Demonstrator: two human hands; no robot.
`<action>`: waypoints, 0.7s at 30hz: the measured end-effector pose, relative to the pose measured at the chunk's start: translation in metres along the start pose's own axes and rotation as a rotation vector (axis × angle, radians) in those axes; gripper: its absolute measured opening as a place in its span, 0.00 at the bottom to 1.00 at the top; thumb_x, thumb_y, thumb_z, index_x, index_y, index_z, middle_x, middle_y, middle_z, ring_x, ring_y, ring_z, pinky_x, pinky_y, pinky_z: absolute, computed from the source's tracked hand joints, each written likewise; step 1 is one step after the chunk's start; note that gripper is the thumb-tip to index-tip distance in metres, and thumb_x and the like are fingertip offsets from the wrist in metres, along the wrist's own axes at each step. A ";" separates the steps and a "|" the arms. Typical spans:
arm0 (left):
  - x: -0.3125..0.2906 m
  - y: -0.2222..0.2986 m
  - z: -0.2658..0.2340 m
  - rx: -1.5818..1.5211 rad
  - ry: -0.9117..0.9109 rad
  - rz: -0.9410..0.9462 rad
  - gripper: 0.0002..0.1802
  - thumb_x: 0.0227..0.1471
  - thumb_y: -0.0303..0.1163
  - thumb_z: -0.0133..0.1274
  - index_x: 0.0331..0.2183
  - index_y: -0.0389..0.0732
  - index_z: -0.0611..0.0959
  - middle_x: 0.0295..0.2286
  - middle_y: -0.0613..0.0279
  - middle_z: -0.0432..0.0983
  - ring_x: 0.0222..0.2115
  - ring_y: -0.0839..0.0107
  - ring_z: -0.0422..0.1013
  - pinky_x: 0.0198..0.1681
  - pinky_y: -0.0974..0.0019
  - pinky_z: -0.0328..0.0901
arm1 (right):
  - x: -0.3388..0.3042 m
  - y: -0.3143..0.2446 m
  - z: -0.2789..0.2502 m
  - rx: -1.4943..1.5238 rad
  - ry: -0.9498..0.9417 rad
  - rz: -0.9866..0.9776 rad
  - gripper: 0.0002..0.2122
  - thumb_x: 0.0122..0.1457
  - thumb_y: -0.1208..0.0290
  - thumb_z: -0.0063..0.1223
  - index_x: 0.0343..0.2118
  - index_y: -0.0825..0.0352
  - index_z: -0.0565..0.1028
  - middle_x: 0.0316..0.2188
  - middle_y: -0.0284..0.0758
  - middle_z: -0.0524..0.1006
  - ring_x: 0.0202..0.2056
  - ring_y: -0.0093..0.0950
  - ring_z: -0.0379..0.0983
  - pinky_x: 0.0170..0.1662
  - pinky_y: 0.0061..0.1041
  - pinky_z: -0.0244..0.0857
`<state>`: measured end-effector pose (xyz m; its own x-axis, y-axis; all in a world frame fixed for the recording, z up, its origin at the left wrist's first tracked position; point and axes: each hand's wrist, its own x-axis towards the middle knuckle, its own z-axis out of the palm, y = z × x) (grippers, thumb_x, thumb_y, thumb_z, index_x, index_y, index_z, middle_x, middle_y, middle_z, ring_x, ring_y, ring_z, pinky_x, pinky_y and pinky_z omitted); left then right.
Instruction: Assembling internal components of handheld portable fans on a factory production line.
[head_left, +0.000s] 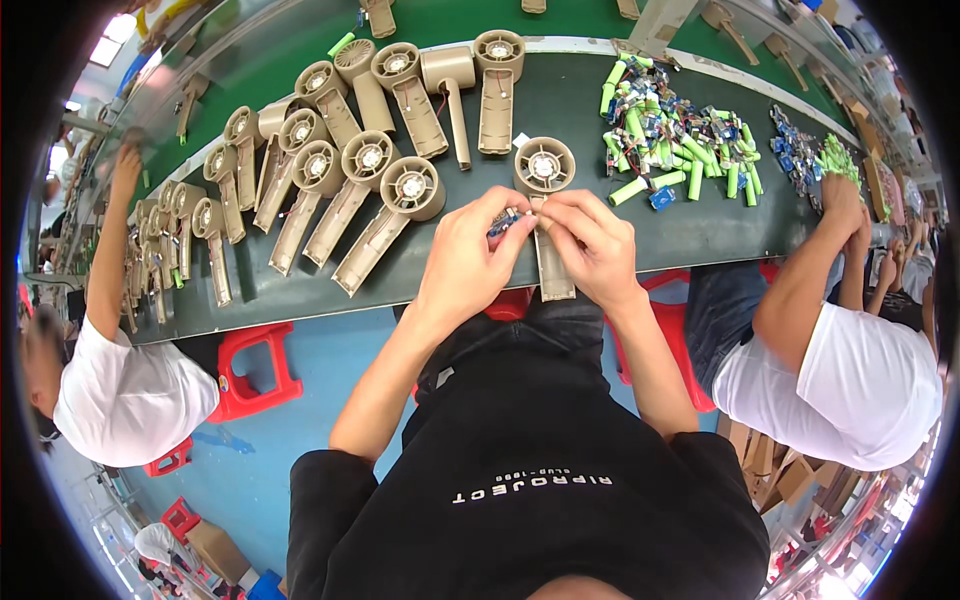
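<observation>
Fan housing (545, 178), laid hollow side up within close reach

Beige and fairly slim, it lies on the dark workbench (690, 235) directly before the person, with its round head (545, 160) at the far end and its handle (555, 268) pointing back toward the body, reaching the near edge. Set that way round, the spot where the handle begins falls naturally under the fingertips, and the channel faces up, presumably so that its inside can be got at.

The left hand (466, 250) is closed on a small blue circuit board (504, 222), pinched between thumb and fingers just beside the housing — probably to steady it near the other hand's work. The right hand (597, 245) is drawn into a fingertip pinch over the top of the handle; whatever it grips is too small to tell.

Off to the left lies a cluster of beige housings (413, 190), many with handles toward the near edge, likely so each comes up ready turned. To the right, green cylindrical cells (697, 178) and blue boards (662, 198) are heaped together, well apart from the cluster — which would keep the parts from mixing.
</observation>
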<state>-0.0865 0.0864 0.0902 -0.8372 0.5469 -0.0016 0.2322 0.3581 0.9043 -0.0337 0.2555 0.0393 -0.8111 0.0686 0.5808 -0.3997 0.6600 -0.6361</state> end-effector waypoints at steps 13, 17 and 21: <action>-0.012 -0.029 0.003 -0.012 0.159 0.140 0.19 0.54 0.22 0.57 0.49 0.33 0.79 0.25 0.60 0.70 0.25 0.75 0.67 0.32 0.71 0.65 | 0.005 -0.007 0.009 0.035 0.100 0.057 0.07 0.49 0.82 0.63 0.32 0.68 0.82 0.30 0.31 0.78 0.16 0.13 0.65 0.17 0.16 0.57; -0.013 -0.030 0.005 0.000 0.159 0.163 0.20 0.54 0.21 0.56 0.50 0.34 0.79 0.25 0.59 0.69 0.24 0.73 0.66 0.30 0.70 0.64 | 0.006 -0.006 0.011 0.043 0.108 0.046 0.07 0.48 0.82 0.63 0.32 0.68 0.82 0.29 0.31 0.78 0.16 0.12 0.64 0.17 0.15 0.55; -0.012 -0.031 0.009 0.067 0.145 0.214 0.19 0.54 0.22 0.56 0.49 0.31 0.78 0.27 0.51 0.71 0.25 0.58 0.69 0.30 0.62 0.65 | 0.005 -0.003 0.014 0.034 0.099 0.033 0.07 0.48 0.82 0.64 0.32 0.68 0.82 0.29 0.31 0.79 0.16 0.13 0.66 0.17 0.15 0.57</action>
<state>-0.0791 0.0751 0.0588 -0.8264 0.5034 0.2523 0.4402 0.2981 0.8470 -0.0419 0.2434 0.0374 -0.7785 0.1650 0.6056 -0.3891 0.6302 -0.6719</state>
